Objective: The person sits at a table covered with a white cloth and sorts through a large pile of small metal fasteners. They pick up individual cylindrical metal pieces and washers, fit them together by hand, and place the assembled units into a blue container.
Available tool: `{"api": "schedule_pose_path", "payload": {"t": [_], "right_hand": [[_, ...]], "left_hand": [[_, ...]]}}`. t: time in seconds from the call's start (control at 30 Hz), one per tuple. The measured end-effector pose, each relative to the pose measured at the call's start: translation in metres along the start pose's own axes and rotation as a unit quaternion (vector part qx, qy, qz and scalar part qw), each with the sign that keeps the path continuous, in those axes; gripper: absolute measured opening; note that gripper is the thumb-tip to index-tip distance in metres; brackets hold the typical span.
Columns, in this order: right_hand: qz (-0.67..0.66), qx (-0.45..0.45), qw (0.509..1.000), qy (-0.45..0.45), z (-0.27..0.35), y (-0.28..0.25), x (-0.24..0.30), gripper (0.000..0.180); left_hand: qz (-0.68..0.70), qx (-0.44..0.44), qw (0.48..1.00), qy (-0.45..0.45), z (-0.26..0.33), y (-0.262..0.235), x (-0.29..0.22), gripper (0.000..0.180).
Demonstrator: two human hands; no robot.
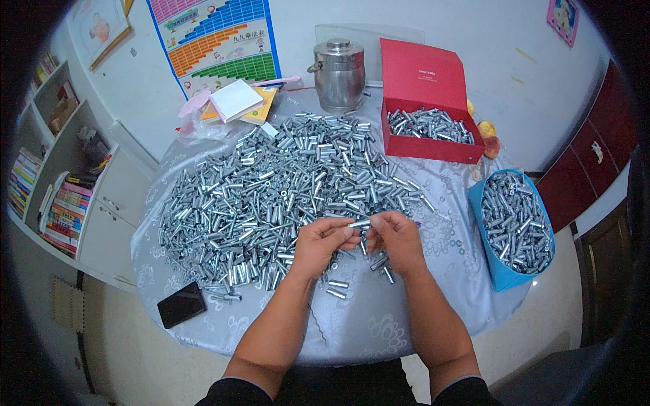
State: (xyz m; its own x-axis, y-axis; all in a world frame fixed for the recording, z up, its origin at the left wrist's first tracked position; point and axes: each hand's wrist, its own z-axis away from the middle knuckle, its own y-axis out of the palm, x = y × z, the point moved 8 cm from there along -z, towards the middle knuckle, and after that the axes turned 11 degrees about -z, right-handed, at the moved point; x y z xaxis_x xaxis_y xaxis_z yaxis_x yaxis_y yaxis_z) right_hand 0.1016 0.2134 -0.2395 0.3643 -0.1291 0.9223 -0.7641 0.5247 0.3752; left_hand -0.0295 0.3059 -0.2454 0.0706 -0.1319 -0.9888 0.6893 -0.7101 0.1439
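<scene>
Between my two hands is a short shiny metal sleeve (359, 224), lying roughly level above the near edge of a big pile. My left hand (316, 248) pinches its left end with thumb and fingers. The right end is in the closed fingers of my right hand (398, 241), which hide part of it. The large pile of loose metal sleeves and thin rods (264, 196) spreads over the table beyond and left of my hands. Two loose sleeves (336, 293) lie on the cloth just below my left hand.
A red box (433, 150) and a blue bin (512, 279), both filled with metal parts, stand at the right. A steel canister (338, 78) and notepads (237, 100) sit at the back. A black phone (181, 306) lies near the left edge of the silvery tablecloth (386, 331).
</scene>
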Motion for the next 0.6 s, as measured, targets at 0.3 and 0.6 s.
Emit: {"api": "schedule_pose_path", "payload": {"t": [0.3,0.6], "right_hand": [[-0.032,-0.24,0.951,-0.191,-0.009,-0.099,0.039,0.011],[0.449,-0.317,0.795,-0.255,-0.009,-0.107,0.055,0.017]], "left_hand": [[0.031,-0.014,0.999,0.0,0.0,-0.007,0.0,0.025],[0.046,-0.022,0.999,-0.005,-0.001,-0.009,0.001,0.024]]}}
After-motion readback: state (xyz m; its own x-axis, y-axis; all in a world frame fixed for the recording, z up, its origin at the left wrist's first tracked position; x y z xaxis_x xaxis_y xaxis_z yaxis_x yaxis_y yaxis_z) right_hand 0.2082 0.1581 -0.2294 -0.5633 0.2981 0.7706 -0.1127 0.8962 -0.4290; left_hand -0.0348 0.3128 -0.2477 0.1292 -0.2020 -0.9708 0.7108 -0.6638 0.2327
